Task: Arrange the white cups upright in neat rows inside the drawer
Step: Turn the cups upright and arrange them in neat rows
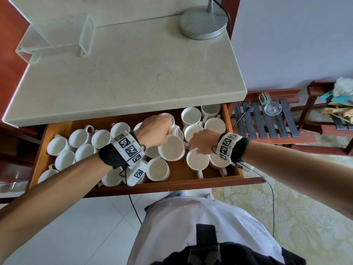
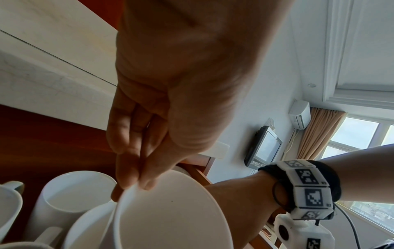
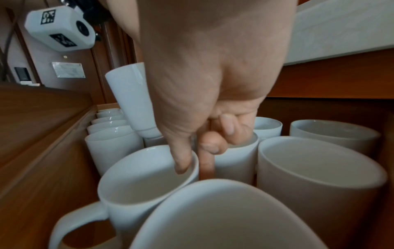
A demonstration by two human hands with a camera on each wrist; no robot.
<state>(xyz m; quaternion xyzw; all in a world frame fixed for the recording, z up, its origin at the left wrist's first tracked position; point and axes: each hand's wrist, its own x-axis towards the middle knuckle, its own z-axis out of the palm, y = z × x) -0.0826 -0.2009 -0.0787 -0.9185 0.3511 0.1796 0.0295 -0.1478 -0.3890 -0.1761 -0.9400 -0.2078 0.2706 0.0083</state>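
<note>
An open wooden drawer [image 1: 172, 185] holds several white cups, most upright and crowded without order on the left [image 1: 80, 137]. My left hand [image 1: 168, 133] pinches the rim of one cup [image 1: 172, 148] and holds it raised and tilted above the others; the left wrist view shows the fingertips [image 2: 127, 178] on that rim [image 2: 170, 210]. My right hand [image 1: 193, 148] pinches the rim of an upright cup [image 1: 197, 159] near the drawer's front right, thumb inside and index finger outside [image 3: 192, 163]. The raised cup [image 3: 132, 101] hangs just behind it.
A pale stone counter [image 1: 133, 73] overhangs the drawer's back, bearing a round metal lamp base [image 1: 203, 23] and a clear acrylic stand [image 1: 57, 41]. Upright cups [image 1: 191, 115] fill the back right corner. A slatted wooden rack [image 1: 267, 119] with a glass dish [image 1: 272, 109] stands at the right.
</note>
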